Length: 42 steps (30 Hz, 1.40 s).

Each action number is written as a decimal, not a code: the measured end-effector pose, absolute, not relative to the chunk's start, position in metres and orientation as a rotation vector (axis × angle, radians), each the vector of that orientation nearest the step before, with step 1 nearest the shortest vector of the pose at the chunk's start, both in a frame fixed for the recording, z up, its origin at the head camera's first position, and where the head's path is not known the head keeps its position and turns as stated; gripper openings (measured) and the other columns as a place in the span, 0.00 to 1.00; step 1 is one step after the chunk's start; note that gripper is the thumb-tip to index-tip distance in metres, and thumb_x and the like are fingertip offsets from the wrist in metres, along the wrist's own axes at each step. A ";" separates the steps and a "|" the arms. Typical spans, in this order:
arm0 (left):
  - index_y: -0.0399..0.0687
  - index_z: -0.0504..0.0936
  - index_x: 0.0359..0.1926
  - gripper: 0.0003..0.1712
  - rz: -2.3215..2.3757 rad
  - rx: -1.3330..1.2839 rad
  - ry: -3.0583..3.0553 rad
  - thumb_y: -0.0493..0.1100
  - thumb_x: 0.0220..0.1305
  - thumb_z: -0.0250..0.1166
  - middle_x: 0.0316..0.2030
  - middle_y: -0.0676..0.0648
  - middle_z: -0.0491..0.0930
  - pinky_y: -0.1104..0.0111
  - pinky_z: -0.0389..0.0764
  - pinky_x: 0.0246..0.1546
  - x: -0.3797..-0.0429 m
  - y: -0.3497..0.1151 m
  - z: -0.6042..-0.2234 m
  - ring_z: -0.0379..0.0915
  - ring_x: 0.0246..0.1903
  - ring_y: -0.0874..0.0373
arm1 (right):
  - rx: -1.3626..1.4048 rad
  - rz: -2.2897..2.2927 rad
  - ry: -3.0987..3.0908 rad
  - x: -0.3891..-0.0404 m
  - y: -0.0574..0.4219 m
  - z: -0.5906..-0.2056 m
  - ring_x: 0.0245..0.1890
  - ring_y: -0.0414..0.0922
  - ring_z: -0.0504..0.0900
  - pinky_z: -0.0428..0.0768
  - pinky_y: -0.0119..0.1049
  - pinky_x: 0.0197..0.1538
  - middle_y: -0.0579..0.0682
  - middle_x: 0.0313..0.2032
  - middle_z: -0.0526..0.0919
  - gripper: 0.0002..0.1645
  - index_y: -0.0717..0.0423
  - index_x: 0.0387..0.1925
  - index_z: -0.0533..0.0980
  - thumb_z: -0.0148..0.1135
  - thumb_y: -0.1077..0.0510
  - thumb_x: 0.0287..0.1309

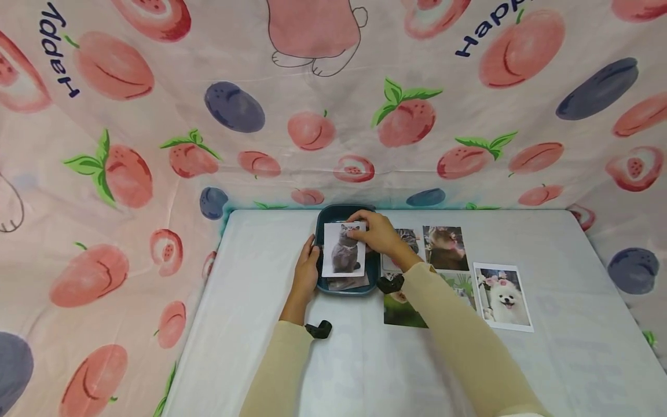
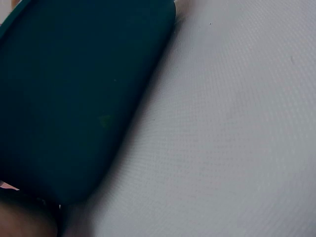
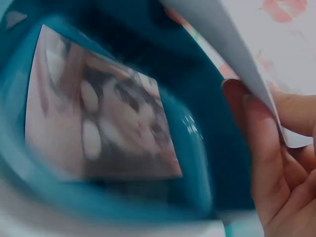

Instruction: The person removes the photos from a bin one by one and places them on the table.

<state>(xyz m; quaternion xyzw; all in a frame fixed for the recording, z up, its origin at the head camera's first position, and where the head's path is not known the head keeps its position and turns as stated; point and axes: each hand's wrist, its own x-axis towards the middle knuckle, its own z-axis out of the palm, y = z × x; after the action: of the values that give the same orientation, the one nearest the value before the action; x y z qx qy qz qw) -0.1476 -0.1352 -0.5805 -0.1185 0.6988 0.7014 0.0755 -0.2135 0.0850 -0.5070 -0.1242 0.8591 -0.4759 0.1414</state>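
My right hand (image 1: 383,234) pinches a photo card of a grey cat (image 1: 341,258) by its upper right, holding it over a dark teal plastic basin (image 1: 373,281). The right wrist view shows the card's edge between thumb and fingers (image 3: 264,143). Inside the basin lies another photo card (image 3: 123,118) with a dark and white cat on it; the raised card partly covers it in the head view. At the basin's left side, my left hand (image 1: 306,269) holds the rim with its thumb. The basin's outer wall (image 2: 84,98) fills much of the left wrist view.
Right of the basin, several animal photos lie in rows, including a furry animal (image 1: 445,249) and a green one (image 1: 401,313), partly under my right arm. A white dog photo (image 1: 504,298) lies farther right. A fruit-print cloth (image 1: 312,168) rises behind the white table (image 1: 365,359).
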 end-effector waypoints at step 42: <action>0.66 0.58 0.80 0.30 2.073 -0.350 2.126 0.56 0.81 0.46 0.80 0.48 0.53 0.50 0.48 0.80 -0.146 -0.134 -0.577 0.44 0.81 0.49 | 0.223 -1.299 2.763 -0.189 0.395 -0.542 0.29 0.40 0.76 0.81 0.36 0.31 0.51 0.47 0.72 0.38 0.52 0.66 0.76 0.66 0.35 0.62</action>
<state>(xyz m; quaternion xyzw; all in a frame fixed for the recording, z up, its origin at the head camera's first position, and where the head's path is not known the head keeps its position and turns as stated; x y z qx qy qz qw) -0.1460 -0.1343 -0.5767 -0.1168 0.7089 0.6914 0.0758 -0.1894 0.3955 -0.5419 0.0727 0.9019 -0.4239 0.0401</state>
